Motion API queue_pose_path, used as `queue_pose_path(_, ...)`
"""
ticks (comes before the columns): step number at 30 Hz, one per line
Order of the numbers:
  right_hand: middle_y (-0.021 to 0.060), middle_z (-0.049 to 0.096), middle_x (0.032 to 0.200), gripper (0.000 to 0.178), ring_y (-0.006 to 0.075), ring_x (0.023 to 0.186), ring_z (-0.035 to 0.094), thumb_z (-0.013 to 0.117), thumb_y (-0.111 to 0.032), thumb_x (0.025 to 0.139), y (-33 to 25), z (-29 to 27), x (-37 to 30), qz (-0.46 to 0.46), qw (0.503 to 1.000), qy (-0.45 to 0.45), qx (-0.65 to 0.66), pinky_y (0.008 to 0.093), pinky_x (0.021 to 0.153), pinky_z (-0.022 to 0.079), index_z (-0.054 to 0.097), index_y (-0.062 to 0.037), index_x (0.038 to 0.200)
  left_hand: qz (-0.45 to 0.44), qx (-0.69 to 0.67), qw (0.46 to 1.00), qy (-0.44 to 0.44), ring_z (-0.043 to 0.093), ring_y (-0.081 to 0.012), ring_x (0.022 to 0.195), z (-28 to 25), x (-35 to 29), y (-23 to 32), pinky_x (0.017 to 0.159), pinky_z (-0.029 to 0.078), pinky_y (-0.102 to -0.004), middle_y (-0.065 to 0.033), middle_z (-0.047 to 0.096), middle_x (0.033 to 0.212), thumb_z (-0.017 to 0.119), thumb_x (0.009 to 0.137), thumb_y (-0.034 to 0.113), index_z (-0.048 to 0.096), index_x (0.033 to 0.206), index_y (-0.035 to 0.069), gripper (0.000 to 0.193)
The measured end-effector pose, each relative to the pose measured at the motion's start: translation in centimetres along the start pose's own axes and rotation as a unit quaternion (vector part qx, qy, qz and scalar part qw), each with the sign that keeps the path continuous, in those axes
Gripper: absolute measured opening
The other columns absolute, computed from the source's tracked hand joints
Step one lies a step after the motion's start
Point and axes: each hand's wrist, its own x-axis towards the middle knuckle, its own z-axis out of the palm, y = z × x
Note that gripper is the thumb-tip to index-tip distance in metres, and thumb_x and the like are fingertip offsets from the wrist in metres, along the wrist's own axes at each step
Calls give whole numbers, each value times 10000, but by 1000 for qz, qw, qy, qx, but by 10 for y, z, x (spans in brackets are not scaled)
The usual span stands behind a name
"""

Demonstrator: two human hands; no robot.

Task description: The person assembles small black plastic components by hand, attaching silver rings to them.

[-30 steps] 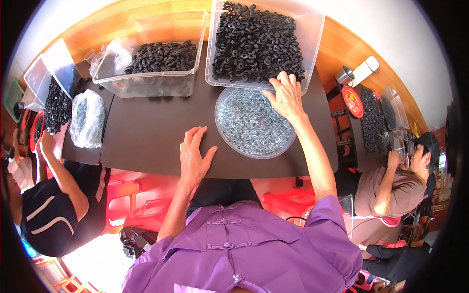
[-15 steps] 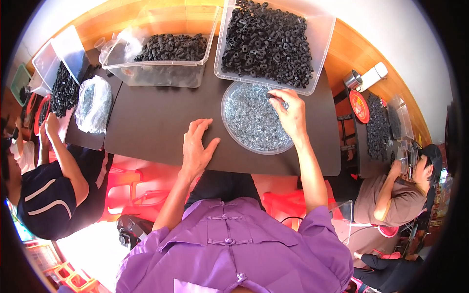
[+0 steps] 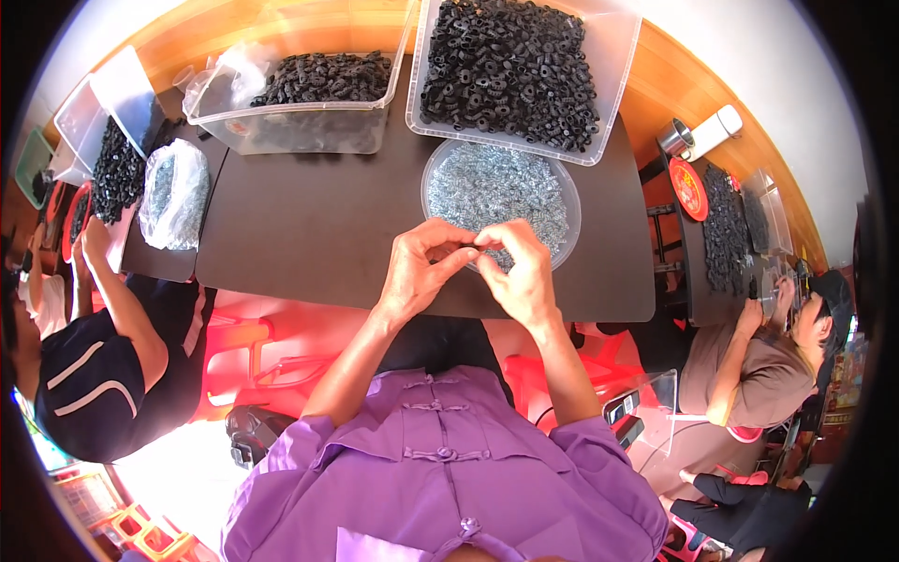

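At the meeting of the hands, a small black part [image 3: 470,247] is held, half covered by fingertips; which way its long axis points cannot be told. By the left hand [image 3: 419,272], from its 9 o'clock side, the part is pinched between thumb and forefinger, with next to no gap. By the right hand [image 3: 518,272], it is met from 3 o'clock; that thumb and forefinger are curled toward the part, but whether it is gripped by them too cannot be told.

From this pinch, the round clear tub [image 3: 573,199] lies toward 1 o'clock, filled with small silvery metal pieces [image 3: 496,183]. Its near rim is partly hidden by the right hand, the nearer of the two to it. Beyond the tub, also toward 1 o'clock, a translucent square bin [image 3: 615,61] is seen, heaped with black ring-shaped parts [image 3: 510,75]. Toward 10 o'clock stands a rectangular clear bin [image 3: 309,134] of dark pieces [image 3: 323,80].

The dark brown tabletop [image 3: 300,211] is bare toward 9 o'clock, and its near edge runs below the hands. Farther off, a plastic bag [image 3: 176,201] is placed near 10 o'clock; co-workers are seated toward 8 o'clock, in a dark shirt [image 3: 103,384], and 4 o'clock, in a brown shirt [image 3: 773,379].
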Motion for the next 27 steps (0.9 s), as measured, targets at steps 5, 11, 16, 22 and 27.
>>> queue_pose_path(5,79,641,843,202,270,830,586,713,1,704,8,-6,3,19,998,-57,4,368,746,469,631,-53,881,-50,-71,996,34,575,-60,702,-13,-13,-8,629,480,-213,-24,633,845,674,856,60,696,920,1,90)
queue_pose_path(11,96,580,862,206,303,915,546,719,-99,751,77,-18,23,58,960,2,-273,407,787,442,657,-55,942,-79,-114,988,70,594,-73,680,-15,-18,0,628,484,-214,-18,664,828,667,870,98,690,945,6,121)
queue_pose_path(16,115,570,837,157,311,826,596,682,-57,765,81,-14,29,123,972,-79,-184,419,715,471,646,-40,917,-93,-138,984,69,618,-86,711,-13,-19,0,655,500,-217,-28,669,846,671,866,93,687,961,2,133)
queue_pose_path(22,130,604,826,135,326,752,622,678,-22,741,64,-27,27,127,964,-94,-213,432,674,481,644,-22,871,-84,-158,982,65,628,-100,741,-16,-20,0,705,520,-230,-39,667,848,673,859,72,675,996,-9,159)
queue_pose_path(27,121,631,803,151,256,707,643,694,6,731,70,-24,24,143,978,-47,-146,366,639,499,665,-20,876,-98,-172,978,59,630,-102,764,-14,-19,-1,718,522,-234,-41,664,842,669,852,40,666,1012,-14,169)
